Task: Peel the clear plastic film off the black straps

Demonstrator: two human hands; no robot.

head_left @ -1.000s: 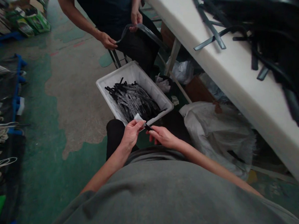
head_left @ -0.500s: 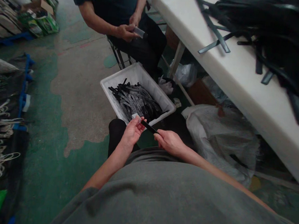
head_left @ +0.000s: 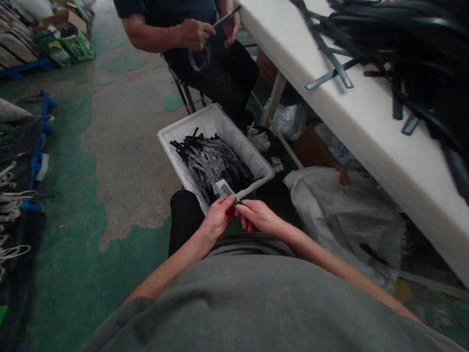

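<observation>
Over my lap, my left hand [head_left: 218, 217] pinches a small pale plastic sleeve [head_left: 224, 186] whose far end sticks out past the fingertips. Close against it, my right hand [head_left: 260, 216] is closed on a black strip [head_left: 238, 201]; only a short bit of the strip shows between the hands. Just beyond my hands stands a white plastic bin [head_left: 238, 135] holding a heap of black strips [head_left: 213, 160], many in clear printed sleeves.
Opposite sits a person [head_left: 171, 6] holding a dark strip and a clear loop. At right, a white table [head_left: 369, 133] carries a big pile of black strips [head_left: 414, 44]. A whitish sack [head_left: 338, 212] lies beneath it. Bundles on pallets line the left.
My hands have come together, and the length of black strip showing between them has become much shorter. More of the sleeve shows. The other person's hands have moved apart and up.
</observation>
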